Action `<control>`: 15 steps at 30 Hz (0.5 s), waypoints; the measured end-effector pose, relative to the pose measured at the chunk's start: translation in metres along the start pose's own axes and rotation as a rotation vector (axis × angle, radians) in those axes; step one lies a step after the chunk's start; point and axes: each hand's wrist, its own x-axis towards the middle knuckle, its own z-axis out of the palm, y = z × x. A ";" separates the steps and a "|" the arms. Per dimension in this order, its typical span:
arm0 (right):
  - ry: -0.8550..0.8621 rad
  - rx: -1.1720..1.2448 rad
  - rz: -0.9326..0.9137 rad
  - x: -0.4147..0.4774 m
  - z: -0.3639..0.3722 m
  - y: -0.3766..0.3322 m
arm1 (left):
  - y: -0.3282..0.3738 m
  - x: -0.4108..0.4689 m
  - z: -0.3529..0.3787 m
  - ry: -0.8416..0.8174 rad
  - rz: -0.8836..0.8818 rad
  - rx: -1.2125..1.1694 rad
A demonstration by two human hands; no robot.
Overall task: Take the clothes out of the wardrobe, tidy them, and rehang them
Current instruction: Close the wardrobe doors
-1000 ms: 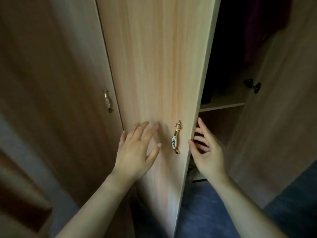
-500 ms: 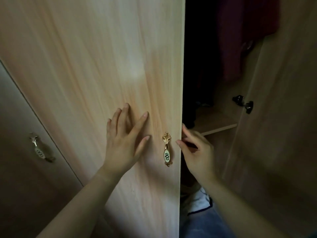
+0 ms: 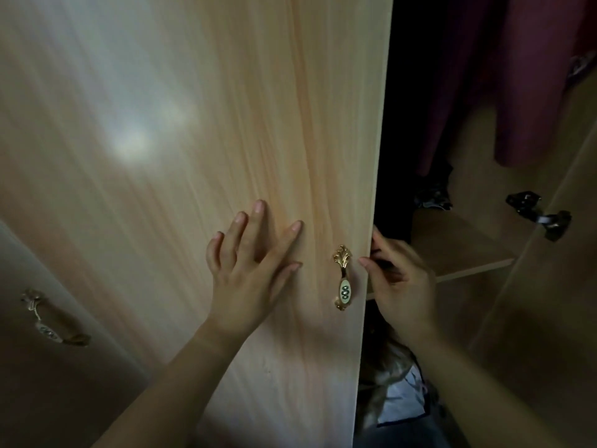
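Since the earlier frame the door edge has swung right and more of the maroon garment [image 3: 529, 92] shows, hanging inside above a shelf [image 3: 462, 247]. The right hand [image 3: 403, 286] grips the edge of the wardrobe door [image 3: 226, 124], fingers curled behind it, beside the gold handle [image 3: 343, 279]. The left hand [image 3: 248, 270] presses flat on the door face, fingers spread.

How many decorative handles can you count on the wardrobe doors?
2. One gold handle is near the edge of the open door; the other is on the neighbouring door at lower left. More may lie out of view.
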 end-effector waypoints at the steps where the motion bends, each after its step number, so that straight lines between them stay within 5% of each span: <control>1: 0.008 -0.020 0.007 0.004 0.004 0.003 | -0.004 0.002 0.005 0.011 0.015 0.017; 15: -0.022 -0.126 0.110 0.029 0.032 0.016 | -0.022 0.011 0.029 0.082 0.082 0.080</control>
